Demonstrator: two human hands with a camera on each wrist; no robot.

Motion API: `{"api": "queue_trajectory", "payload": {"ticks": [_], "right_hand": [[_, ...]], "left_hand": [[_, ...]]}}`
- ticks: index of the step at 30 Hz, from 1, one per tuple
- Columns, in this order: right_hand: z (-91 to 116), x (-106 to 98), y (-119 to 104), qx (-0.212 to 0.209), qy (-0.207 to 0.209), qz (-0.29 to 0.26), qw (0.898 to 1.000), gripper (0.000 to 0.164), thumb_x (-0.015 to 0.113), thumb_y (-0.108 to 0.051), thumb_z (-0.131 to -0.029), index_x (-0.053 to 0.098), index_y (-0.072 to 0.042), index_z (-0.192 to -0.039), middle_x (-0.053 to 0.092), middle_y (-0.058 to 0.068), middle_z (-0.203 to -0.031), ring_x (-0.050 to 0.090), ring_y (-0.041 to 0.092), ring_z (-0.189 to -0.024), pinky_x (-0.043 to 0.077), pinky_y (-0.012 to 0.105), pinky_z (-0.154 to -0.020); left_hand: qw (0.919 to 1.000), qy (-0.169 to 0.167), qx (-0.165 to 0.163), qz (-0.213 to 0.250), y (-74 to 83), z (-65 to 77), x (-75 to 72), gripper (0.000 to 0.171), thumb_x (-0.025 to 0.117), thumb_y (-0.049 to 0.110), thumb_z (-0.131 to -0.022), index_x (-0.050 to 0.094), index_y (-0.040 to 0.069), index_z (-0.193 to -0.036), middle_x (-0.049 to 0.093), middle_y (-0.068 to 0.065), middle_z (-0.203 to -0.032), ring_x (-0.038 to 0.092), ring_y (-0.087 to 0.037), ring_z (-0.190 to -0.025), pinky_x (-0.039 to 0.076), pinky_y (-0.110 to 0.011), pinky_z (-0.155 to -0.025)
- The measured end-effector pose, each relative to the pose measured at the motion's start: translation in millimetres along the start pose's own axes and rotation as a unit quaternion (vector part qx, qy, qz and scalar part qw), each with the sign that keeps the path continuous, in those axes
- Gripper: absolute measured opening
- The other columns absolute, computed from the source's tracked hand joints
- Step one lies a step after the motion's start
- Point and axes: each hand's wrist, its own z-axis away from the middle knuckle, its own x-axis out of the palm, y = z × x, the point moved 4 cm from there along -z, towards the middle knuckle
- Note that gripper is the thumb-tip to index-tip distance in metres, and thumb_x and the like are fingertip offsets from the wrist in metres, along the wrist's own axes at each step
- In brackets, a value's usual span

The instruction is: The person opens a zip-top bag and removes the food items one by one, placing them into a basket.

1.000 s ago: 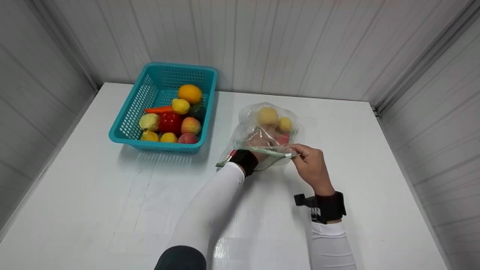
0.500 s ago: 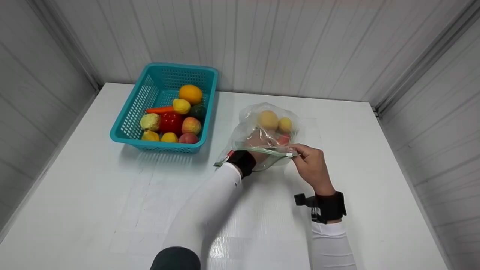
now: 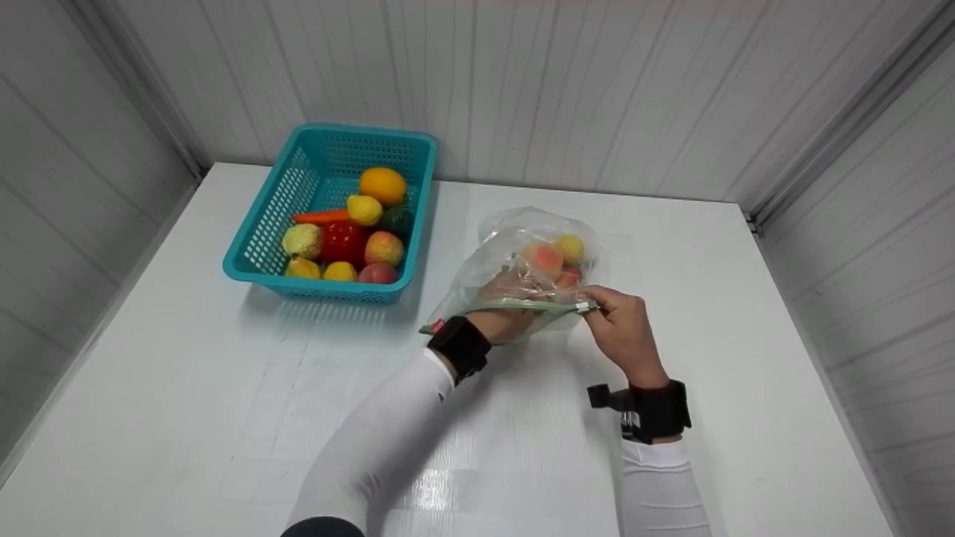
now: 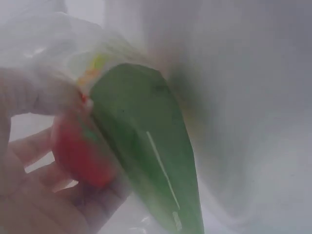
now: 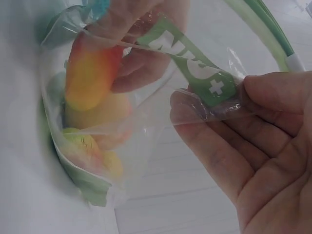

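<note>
My left hand [image 3: 509, 285] reaches through the mouth of a clear zip bag [image 3: 496, 239]. Inside, its thumb and curled fingers hold a red-and-yellow fruit [image 5: 92, 73], seen mostly as red [image 4: 80, 151] in the left wrist view. Beside it in the bag lie a peach-coloured fruit [image 3: 543, 259], a small yellow fruit [image 3: 571, 247] and a red one [image 3: 571, 278]. My right hand [image 3: 621, 328] pinches the bag's right corner at the green zip edge [image 3: 515, 304]. A green printed patch [image 5: 200, 68] of the bag sits by its fingers in the right wrist view.
A teal basket [image 3: 427, 179] stands left of the bag, toward the back of the white table [image 3: 694, 298]. It holds an orange [image 3: 383, 186], a carrot [image 3: 321, 217], a red bell pepper [image 3: 345, 242] and several other fruits. Ribbed white panels [image 3: 507, 89] rise behind the table.
My left hand has drawn back a little toward me within the bag. The larger fruit there has shifted toward the front right and shows a redder side. My right hand stays put.
</note>
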Motion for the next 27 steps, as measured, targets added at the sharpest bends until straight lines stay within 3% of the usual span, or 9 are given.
{"api": "queue_trajectory", "payload": {"ticks": [1, 2, 5, 9, 13, 17, 20, 27], "right_hand": [[0, 0, 0, 0.001, 0.0, 0.0, 1.0, 0.024, 0.062, 0.008, -0.094, 0.079, 0.001, -0.108, 0.078, 0.013, -0.104, 0.054, 0.012, -0.066, 0.041, 0.017, -0.059], [0, 0, 1, 0.002, -0.001, 0.0, 1.0, 0.024, 0.062, 0.008, -0.094, 0.079, 0.0, -0.108, 0.078, 0.013, -0.105, 0.055, 0.012, -0.067, 0.041, 0.018, -0.059], [0, 0, 1, 0.002, -0.001, 0.004, 1.0, 0.025, 0.062, 0.009, -0.094, 0.079, 0.0, -0.109, 0.078, 0.014, -0.105, 0.053, 0.011, -0.066, 0.04, 0.018, -0.059], [0, 0, 1, -0.005, 0.003, 0.011, 1.0, 0.025, 0.062, 0.009, -0.094, 0.08, -0.001, -0.109, 0.078, 0.012, -0.103, 0.054, 0.01, -0.067, 0.041, 0.017, -0.062], [0, 0, 1, -0.004, 0.001, 0.006, 1.0, 0.026, 0.061, 0.008, -0.095, 0.08, -0.002, -0.109, 0.078, 0.013, -0.103, 0.042, 0.005, -0.056, 0.035, 0.018, -0.057], [1, 0, 2, 0.001, -0.004, 0.003, 1.0, 0.03, 0.057, 0.011, -0.093, 0.079, -0.001, -0.11, 0.077, 0.015, -0.105, 0.028, 0.003, -0.049, 0.029, 0.02, -0.053], [1, -1, 2, -0.004, 0.001, 0.012, 1.0, 0.033, 0.056, 0.013, -0.09, 0.079, -0.001, -0.11, 0.078, 0.014, -0.103, 0.028, 0.002, -0.051, 0.03, 0.02, -0.054], [2, 0, 1, -0.003, 0.001, 0.013, 1.0, 0.033, 0.057, 0.013, -0.09, 0.079, 0.0, -0.11, 0.078, 0.014, -0.099, 0.031, 0.002, -0.053, 0.032, 0.02, -0.056]], "left_hand": [[0.9999, 0.002, -0.005, 0.009, -0.2, 4.2, -1.6, 0.039, 0.055, 0.03, -0.107, 0.062, 0.016, -0.142, 0.062, -0.008, -0.141, 0.057, -0.024, -0.129, 0.046, -0.038, -0.109], [0.9983, 0.008, -0.026, 0.052, -1.4, 8.2, -3.8, 0.041, 0.059, 0.027, -0.105, 0.06, 0.016, -0.145, 0.059, -0.009, -0.144, 0.057, -0.025, -0.13, 0.047, -0.04, -0.109], [0.9979, 0.012, -0.009, 0.063, -1.7, 27.4, -11.1, 0.052, 0.065, 0.005, -0.095, 0.056, 0.008, -0.147, 0.058, -0.015, -0.144, 0.058, -0.03, -0.125, 0.048, -0.043, -0.108], [0.9934, 0.027, 0.011, 0.111, -2.4, 46.0, -18.8, 0.063, 0.062, -0.003, -0.091, 0.048, 0.007, -0.152, 0.054, -0.013, -0.149, 0.057, -0.025, -0.123, 0.044, -0.039, -0.112], [0.9947, 0.033, 0.029, 0.093, 0.4, 62.6, -26.7, 0.062, 0.063, -0.002, -0.091, 0.047, 0.007, -0.151, 0.055, -0.012, -0.147, 0.057, -0.024, -0.123, 0.043, -0.038, -0.113], [0.9951, 0.048, 0.066, 0.056, 8.7, 81.2, -37.0, 0.044, 0.065, 0.0, -0.091, 0.056, 0.004, -0.134, 0.065, -0.012, -0.12, 0.061, -0.027, -0.105, 0.052, -0.04, -0.098], [0.9929, 0.064, 0.09, 0.043, 14.8, 93.7, -45.6, 0.039, 0.064, -0.001, -0.088, 0.058, 0.004, -0.126, 0.064, -0.009, -0.111, 0.059, -0.027, -0.099, 0.052, -0.04, -0.092], [0.987, 0.1, 0.113, 0.055, 21.6, 116.6, -69.0, 0.044, 0.065, -0.003, -0.086, 0.059, 0.005, -0.129, 0.063, -0.008, -0.129, 0.058, -0.025, -0.118, 0.05, -0.036, -0.105]]}}
